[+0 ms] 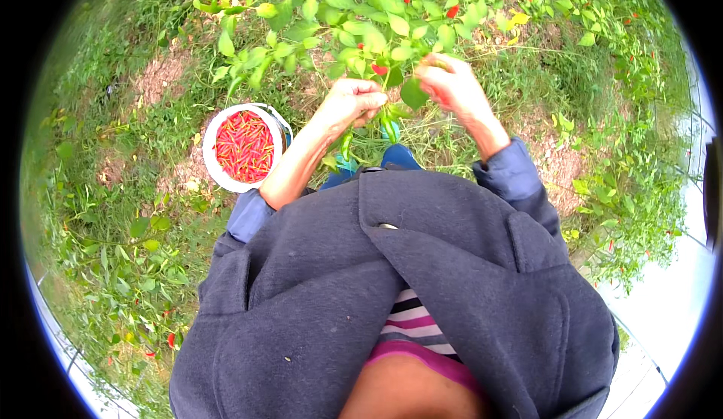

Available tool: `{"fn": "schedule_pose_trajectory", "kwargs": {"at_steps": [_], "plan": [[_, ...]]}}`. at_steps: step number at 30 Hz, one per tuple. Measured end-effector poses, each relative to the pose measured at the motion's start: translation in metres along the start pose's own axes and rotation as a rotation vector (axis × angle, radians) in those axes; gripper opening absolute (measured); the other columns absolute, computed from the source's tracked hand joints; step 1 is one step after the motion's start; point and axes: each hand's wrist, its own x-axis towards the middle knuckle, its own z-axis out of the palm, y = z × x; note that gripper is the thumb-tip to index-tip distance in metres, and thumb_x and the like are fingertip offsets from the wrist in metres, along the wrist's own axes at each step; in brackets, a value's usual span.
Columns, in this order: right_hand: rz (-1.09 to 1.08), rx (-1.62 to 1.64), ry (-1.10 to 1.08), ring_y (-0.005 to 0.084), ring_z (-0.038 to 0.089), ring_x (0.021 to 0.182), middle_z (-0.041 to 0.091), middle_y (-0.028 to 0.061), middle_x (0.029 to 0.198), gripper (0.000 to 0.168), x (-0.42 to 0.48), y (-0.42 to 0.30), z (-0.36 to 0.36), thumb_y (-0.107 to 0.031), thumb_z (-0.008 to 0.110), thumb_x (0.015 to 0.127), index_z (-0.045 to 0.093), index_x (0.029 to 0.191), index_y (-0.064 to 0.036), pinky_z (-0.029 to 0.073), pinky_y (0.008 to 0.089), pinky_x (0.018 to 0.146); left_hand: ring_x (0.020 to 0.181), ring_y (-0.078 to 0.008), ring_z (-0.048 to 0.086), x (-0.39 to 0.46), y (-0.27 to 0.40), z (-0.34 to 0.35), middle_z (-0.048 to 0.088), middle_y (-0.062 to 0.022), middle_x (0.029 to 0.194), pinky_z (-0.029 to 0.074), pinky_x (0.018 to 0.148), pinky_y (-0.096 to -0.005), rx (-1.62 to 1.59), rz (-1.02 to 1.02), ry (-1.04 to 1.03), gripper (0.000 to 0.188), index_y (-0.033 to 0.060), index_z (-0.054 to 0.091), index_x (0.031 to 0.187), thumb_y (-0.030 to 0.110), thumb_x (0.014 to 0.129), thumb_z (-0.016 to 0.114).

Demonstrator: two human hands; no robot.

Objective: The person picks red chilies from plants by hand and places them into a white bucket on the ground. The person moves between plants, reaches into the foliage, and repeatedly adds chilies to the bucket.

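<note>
Ahead of me spreads a leafy chili pepper plant point(361, 18) with red and green peppers. My left hand point(357, 101) pinches a stem of it, and green chili peppers point(388, 127) hang just below the fingers. A red chili pepper point(379, 69) shows right above that hand. To the right, my right hand point(446, 83) is curled among the leaves, blurred; whether it holds a pepper is hidden. Beside my left forearm stands a white bucket point(210, 159), filled with red chili peppers point(244, 147).
My blue shoes point(401, 156) stand on weedy ground below my hands. More pepper plants point(632, 199) grow along the right, and others point(135, 283) at the lower left. Pale sheeting point(666, 306) lies beyond the right-hand plants.
</note>
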Motion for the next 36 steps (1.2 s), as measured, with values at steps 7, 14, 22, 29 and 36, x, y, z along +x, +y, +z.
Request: {"fn": "schedule_pose_trajectory", "kwargs": {"at_steps": [7,14,22,29,36], "plan": [[-0.021,-0.423,0.009,0.0093,0.05,0.054,0.056,0.0017,0.058,0.053,0.018,0.001,0.001,-0.054,0.072,0.07,0.064,0.082,-0.003,0.041,0.0268,0.05,0.055,-0.0067,0.044,0.009,0.012,0.029,0.052,0.0019,0.057,0.036,0.051,-0.026,0.675,0.122,0.089,0.013,0.001,0.063,0.071,0.012,0.078,0.063],[0.042,-0.359,-0.046,0.016,0.06,0.057,0.063,0.0106,0.064,0.057,-0.002,-0.011,-0.038,-0.05,0.073,0.068,0.062,0.083,0.004,0.048,0.0315,0.056,0.075,-0.0303,0.064,0.01,0.029,0.088,0.064,-0.0147,0.074,0.05,0.066,-0.0404,1.159,0.349,0.136,0.02,0.0077,0.066,0.093,0.012,0.076,0.057],[0.08,-0.239,-0.014,0.0179,0.062,0.071,0.065,0.0127,0.08,0.047,-0.018,0.023,-0.074,-0.029,0.076,0.067,0.062,0.096,0.005,0.049,0.0313,0.065,0.067,-0.0341,0.062,0.029,0.012,0.124,0.061,-0.0152,0.068,0.049,0.06,-0.0435,1.515,0.34,-0.05,0.014,0.005,0.063,0.085,0.014,0.076,0.058],[0.267,-0.072,-0.08,0.0102,0.048,0.053,0.057,0.002,0.062,0.023,-0.034,0.035,-0.094,-0.015,0.07,0.063,0.062,0.08,-0.002,0.038,0.0269,0.049,0.054,-0.0267,0.056,0.021,0.034,0.144,0.057,-0.0161,0.06,0.043,0.055,-0.0385,1.093,0.105,0.072,0.017,0.0026,0.064,0.078,0.02,0.077,0.061],[0.253,0.051,-0.105,0.0106,0.047,0.051,0.056,0.0016,0.06,0.016,-0.036,0.047,-0.084,-0.018,0.065,0.067,0.063,0.07,-0.002,0.036,0.0274,0.048,0.048,-0.0164,0.043,0.018,0.043,0.141,0.046,-0.0114,0.051,0.036,0.049,-0.0351,1.052,0.097,0.076,0.024,-0.0017,0.058,0.069,0.021,0.077,0.062]]}}
